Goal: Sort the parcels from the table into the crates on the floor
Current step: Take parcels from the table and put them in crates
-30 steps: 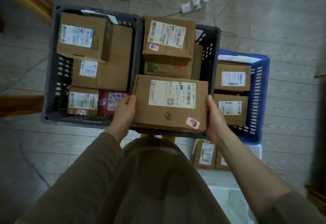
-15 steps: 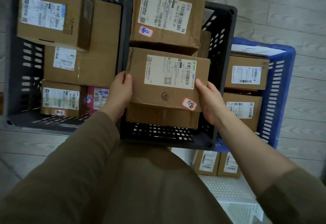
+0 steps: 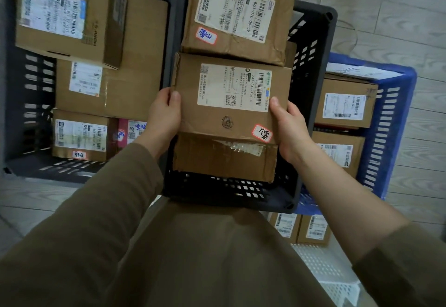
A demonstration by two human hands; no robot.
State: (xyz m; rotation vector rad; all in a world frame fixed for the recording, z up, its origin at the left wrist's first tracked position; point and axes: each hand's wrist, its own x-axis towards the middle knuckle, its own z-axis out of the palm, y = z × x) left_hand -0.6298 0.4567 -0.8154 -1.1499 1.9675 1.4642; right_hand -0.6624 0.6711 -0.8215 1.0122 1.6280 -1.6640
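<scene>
The brown cardboard parcel (image 3: pixel 231 111) with the white shipping label and the little red-edged sticker is dead centre of the frame, down inside the dark grey slotted plastic crate (image 3: pixel 311 70) in the middle. It's snug against a second creased brown parcel (image 3: pixel 239 17) just above it in the frame. I can't tell if it's resting on something underneath or hanging in the hands, because the bottom is hidden.

Both hands are on it. The left hand (image 3: pixel 164 116) clamps the left edge with the thumb lying on the top face. The right hand (image 3: pixel 289 128) does the same on the right edge. The fingers of both are out of sight down the sides.

Handling-wise, my guess is a stiff box that holds its shape, and it's matte card so not slippery. Two hands probably says more about its width than its weight, and I honestly can't judge weight from here. The near side looks rough, with a wrinkled strip of tape peeling and ragged corners. I'd stay off that face and off the upper-left flap that's lifting. The best hold is right where the hands are, on the two short sides around the middle with thumbs on top. The gap to the crate wall on the right looks tight for getting fingers out.

Around it there's a grey slotted crate (image 3: pixel 26 89) at the left full of boxes, a blue plastic crate (image 3: pixel 391 125) at the right with a couple more, and a white perforated crate (image 3: pixel 321 265) at lower right.
</scene>
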